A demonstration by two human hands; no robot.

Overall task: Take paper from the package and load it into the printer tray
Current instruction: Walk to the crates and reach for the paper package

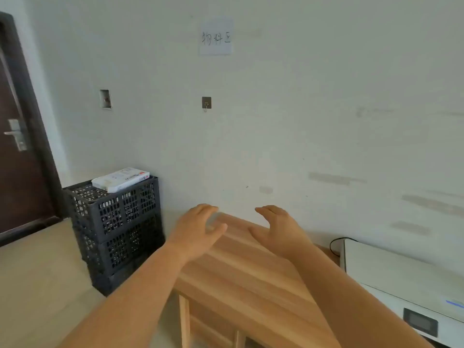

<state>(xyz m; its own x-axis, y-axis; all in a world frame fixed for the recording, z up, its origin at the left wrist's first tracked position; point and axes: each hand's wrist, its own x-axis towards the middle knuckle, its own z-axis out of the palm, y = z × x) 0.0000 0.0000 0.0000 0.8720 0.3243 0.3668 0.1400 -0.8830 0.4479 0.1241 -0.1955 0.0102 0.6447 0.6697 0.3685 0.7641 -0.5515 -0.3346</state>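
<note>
Left hand (198, 232) and right hand (278, 229) hover apart, fingers spread, empty, above the table (241, 280). The paper pack (120, 179) lies left of the table on stacked crates (118, 229); the printer (406, 287) sits at the table's right end. Risk: a one-sided grab could tip the pack or spill sheets.

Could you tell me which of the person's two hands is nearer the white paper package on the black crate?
The left hand, open over the wooden table's left end, is nearer the white paper package atop the black perforated plastic crate; the right hand is farther away.
</note>
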